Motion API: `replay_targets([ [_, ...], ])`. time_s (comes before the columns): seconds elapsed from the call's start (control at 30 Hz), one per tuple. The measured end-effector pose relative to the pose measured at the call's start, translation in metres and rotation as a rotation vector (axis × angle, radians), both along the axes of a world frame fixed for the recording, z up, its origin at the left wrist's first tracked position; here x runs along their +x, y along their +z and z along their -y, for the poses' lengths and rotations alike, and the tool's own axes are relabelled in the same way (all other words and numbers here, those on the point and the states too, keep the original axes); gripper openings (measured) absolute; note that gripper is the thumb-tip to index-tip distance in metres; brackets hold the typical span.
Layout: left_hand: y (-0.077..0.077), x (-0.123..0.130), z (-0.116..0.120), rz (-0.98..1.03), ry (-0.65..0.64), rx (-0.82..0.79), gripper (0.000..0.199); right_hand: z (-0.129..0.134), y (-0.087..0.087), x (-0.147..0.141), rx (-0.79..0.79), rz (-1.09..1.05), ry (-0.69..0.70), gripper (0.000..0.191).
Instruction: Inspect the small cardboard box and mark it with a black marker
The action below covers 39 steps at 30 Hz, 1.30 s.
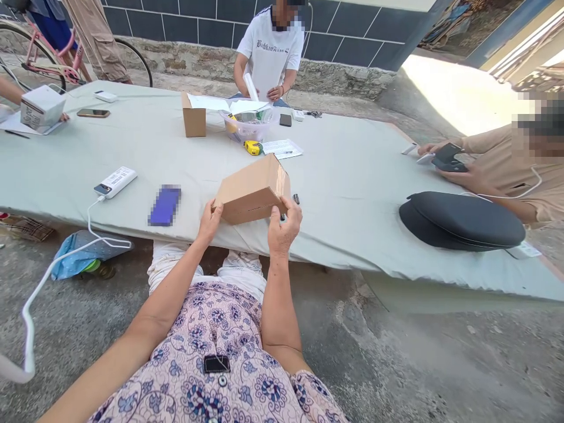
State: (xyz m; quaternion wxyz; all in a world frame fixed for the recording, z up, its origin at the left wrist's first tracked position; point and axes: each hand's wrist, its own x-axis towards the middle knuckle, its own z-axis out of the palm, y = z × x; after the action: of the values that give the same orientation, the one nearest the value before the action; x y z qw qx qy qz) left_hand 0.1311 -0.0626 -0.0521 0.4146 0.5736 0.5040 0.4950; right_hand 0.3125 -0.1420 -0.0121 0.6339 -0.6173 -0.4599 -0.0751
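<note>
A closed brown cardboard box (247,191) is held tilted above the near edge of the cloth-covered table (343,176). My left hand (210,222) grips its left end, thumb and fingers at the corner. At the right end, where shiny tape shows, my right hand (284,226) holds the lower corner. Small dark objects, partly hidden, lie beside the right fingers. Behind the box are a yellow tape measure (252,147) and a printed sheet (284,148) with a pen on it.
A blue phone (164,205) and a cabled power bank (116,183) lie left. Farther back stand a plastic basket (247,126) and a small carton (194,121). A black cap (460,220) lies right. Other people are around the table.
</note>
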Motion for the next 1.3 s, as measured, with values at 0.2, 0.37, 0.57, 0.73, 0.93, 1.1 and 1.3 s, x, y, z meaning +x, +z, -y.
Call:
replay_targets([
  [0.2,0.015,-0.013,-0.002,-0.136,0.092,0.025,0.050,-0.017,0.020,-0.016,0.006,0.244,0.002,0.027],
  [0.37,0.048,-0.009,-0.001,-0.039,-0.033,0.317,0.063,-0.027,0.022,-0.030,-0.019,0.259,0.056,0.028],
  [0.57,0.078,0.015,-0.005,-0.025,-0.138,0.347,0.085,-0.027,0.029,-0.026,0.005,0.162,0.232,0.029],
  [0.73,0.082,0.019,-0.002,0.001,-0.060,0.314,0.079,-0.031,0.024,-0.025,0.075,-0.124,0.347,0.039],
  [0.93,0.086,0.022,-0.008,-0.025,0.044,0.271,0.077,-0.047,0.025,-0.035,0.048,-0.238,0.331,0.035],
  [1.1,0.086,0.034,0.000,0.046,0.051,0.219,0.075,-0.039,0.038,-0.036,0.053,-0.149,0.247,0.028],
  [1.3,0.077,0.038,0.007,0.145,-0.037,0.168,0.080,-0.021,0.045,-0.029,0.034,0.061,0.246,0.029],
])
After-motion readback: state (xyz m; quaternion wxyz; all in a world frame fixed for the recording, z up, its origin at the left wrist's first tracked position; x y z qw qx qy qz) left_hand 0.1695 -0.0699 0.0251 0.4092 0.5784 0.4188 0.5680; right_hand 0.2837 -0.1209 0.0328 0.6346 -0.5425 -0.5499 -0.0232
